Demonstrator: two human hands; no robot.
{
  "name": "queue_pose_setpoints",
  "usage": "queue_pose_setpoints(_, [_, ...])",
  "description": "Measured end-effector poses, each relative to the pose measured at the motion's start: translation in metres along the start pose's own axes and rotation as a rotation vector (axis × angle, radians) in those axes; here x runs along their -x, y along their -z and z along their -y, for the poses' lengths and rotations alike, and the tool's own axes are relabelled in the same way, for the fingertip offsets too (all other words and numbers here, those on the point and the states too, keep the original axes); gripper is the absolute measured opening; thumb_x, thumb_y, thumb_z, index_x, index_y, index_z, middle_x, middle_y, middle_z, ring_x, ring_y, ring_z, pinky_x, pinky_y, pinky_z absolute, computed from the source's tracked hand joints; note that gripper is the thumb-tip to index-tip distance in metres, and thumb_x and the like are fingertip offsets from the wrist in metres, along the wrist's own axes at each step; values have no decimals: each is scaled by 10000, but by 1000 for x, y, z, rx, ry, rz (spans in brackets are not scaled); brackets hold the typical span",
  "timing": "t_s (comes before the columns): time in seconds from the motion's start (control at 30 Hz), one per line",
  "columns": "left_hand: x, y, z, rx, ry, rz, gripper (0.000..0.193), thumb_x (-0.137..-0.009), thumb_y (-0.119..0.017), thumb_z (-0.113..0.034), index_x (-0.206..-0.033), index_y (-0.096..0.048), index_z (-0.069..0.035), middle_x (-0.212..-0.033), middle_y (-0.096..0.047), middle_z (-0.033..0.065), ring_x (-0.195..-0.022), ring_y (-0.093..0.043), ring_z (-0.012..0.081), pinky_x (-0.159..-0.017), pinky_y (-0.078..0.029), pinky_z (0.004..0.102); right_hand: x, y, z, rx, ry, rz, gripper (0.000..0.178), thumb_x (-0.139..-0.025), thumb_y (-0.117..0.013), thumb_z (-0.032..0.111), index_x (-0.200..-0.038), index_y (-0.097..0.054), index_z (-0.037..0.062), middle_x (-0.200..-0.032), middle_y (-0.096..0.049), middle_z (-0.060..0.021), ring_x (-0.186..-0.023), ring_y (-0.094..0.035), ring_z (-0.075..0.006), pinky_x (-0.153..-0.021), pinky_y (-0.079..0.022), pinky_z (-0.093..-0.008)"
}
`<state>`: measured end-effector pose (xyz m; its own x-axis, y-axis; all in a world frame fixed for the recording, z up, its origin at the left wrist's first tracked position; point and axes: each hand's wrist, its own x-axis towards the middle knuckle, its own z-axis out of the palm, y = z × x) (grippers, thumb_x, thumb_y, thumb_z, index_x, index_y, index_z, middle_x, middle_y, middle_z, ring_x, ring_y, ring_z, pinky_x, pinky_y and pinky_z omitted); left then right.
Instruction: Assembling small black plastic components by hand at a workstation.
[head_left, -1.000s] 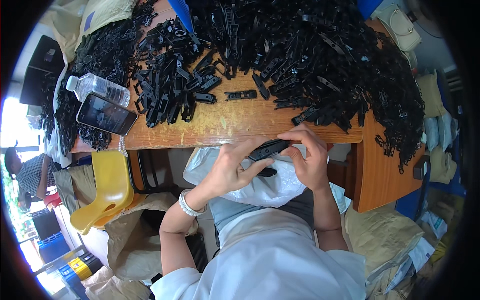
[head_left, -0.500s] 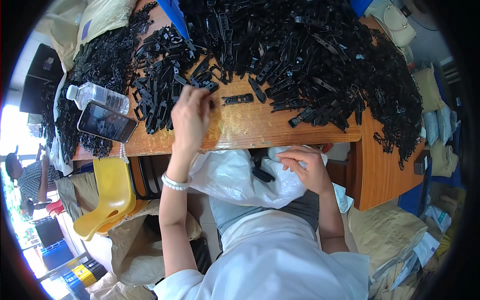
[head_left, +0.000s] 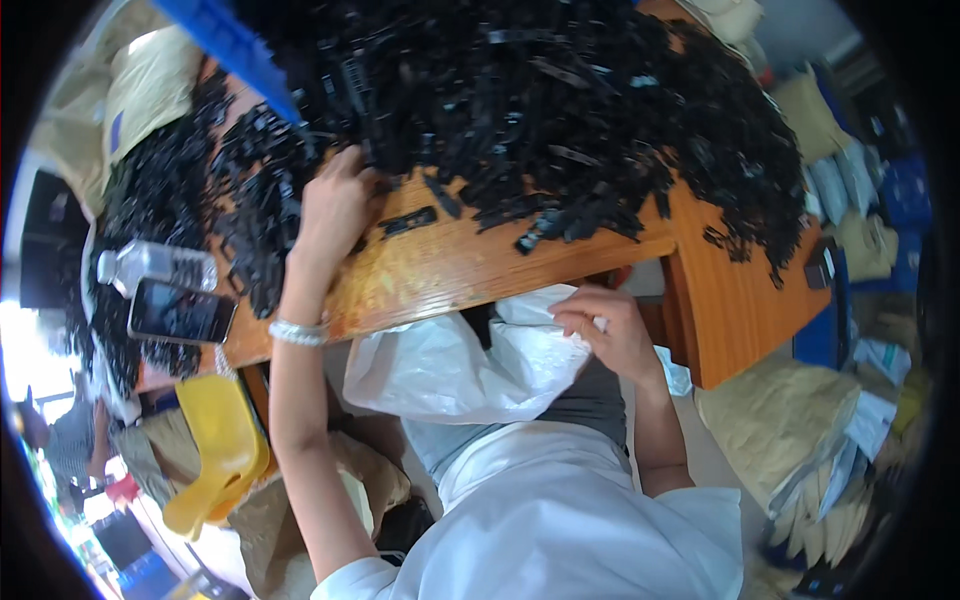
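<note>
A large heap of slim black plastic parts [head_left: 520,110] covers the wooden table [head_left: 440,270]. My left hand [head_left: 335,205], with a white beaded bracelet at the wrist, reaches to the heap's near edge. Its fingers are curled, and the fingertips are hidden among the parts. One loose black part [head_left: 408,221] lies just right of it on the wood. On my lap, below the table edge, sits a white plastic bag [head_left: 440,375] with something dark in its opening. My right hand [head_left: 615,330] pinches the bag's right rim.
A clear bottle [head_left: 160,268] and a phone [head_left: 182,312] lie at the left on more parts. A blue plastic bin [head_left: 225,50] leans into the heap. Beside the table stand a yellow chair [head_left: 215,440] and, at the right, a brown sack [head_left: 775,430].
My left hand has reached farther forward into the heap. My right hand has closed on the bag's rim. The head view has shifted and tilted, so the table appears turned.
</note>
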<state>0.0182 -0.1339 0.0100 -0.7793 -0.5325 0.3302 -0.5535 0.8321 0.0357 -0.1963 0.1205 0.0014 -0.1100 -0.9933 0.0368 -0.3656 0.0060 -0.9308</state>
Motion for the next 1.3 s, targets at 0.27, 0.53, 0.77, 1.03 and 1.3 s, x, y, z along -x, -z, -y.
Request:
queue_pose_setpoints(0.27, [11, 12, -12, 579, 270, -345, 49, -769, -607, 6, -783, -561, 13, -874, -587, 71, -611, -583, 131, -538, -448, 229, 9, 95, -42, 705, -113, -893, 156, -787, -559, 10, -926, -630, 2, -834, -603, -96, -731, -562, -206, -623, -440, -270])
queue_pose_setpoints(0.53, [19, 32, -71, 1381, 632, -218, 464, -688, -650, 77, -1111, -464, 51, -706, -565, 58, -484, -501, 86, -425, -403, 187, 7, 112, -54, 1247, -287, -790, 158, -725, -627, 19, -882, -636, 21, -832, -596, -88, -851, -515, -256, -737, -373, -355])
queue_pose_setpoints(0.77, [44, 17, -113, 1818, 649, 56, 350, -745, -564, 106, -1086, -490, 77, -805, -592, 116, -620, -620, 172, -519, -533, 275, -15, 77, -49, 1102, -36, -793, 86, -731, -631, 34, -816, -618, 23, -815, -588, -80, -831, -512, -247, -713, -358, -351])
queue_pose_setpoints(1.03, [63, -4, -113, 1781, 756, -160, 302, -713, -625, 94, -997, -532, 44, -806, -612, 86, -583, -577, 118, -474, -454, 207, 1, 99, -67, 859, 33, -890, 111, -783, -562, 8, -887, -599, 4, -876, -589, -111, -847, -541, -273, -758, -410, -343])
queue_pose_setpoints(1.3, [61, -6, -123, 1731, 724, -113, 264, -707, -652, 67, -939, -526, 48, -799, -621, 102, -618, -583, 121, -508, -478, 223, 15, 97, -59, 1015, -147, -991, 132, -777, -574, 24, -905, -596, 4, -889, -586, -111, -859, -544, -269, -785, -412, -346])
